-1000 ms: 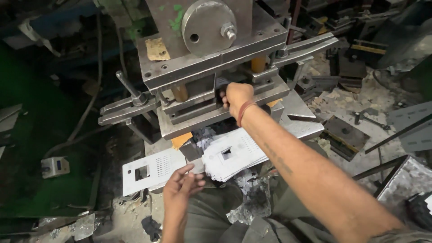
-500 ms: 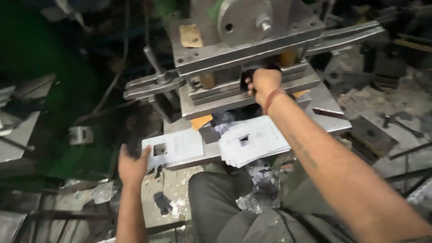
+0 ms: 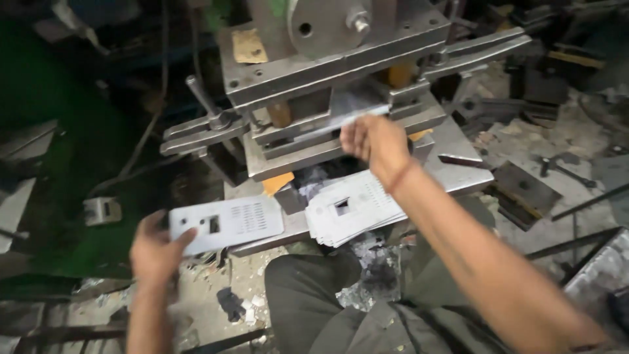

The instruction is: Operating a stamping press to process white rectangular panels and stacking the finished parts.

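My right hand [image 3: 373,141] is at the mouth of a grey metal press [image 3: 327,98] and pinches a thin shiny metal sheet [image 3: 347,115] that sticks out of the die gap. My left hand [image 3: 157,252] is low at the left, fingers on the left end of a flat grey punched plate [image 3: 229,223] with a small square hole. A stack of similar punched plates [image 3: 350,210] lies on the press bed in front of the die, just under my right wrist.
A lever handle [image 3: 200,98] juts from the press's left side. Metal scraps and shavings [image 3: 373,275] litter the floor by my knees. Steel blocks and tools [image 3: 524,187] lie at the right; a small white box [image 3: 101,210] sits at the left.
My right hand has drawn back from the die with the thin sheet. My left hand swung out to the left and now touches the single plate. The camera has come closer.
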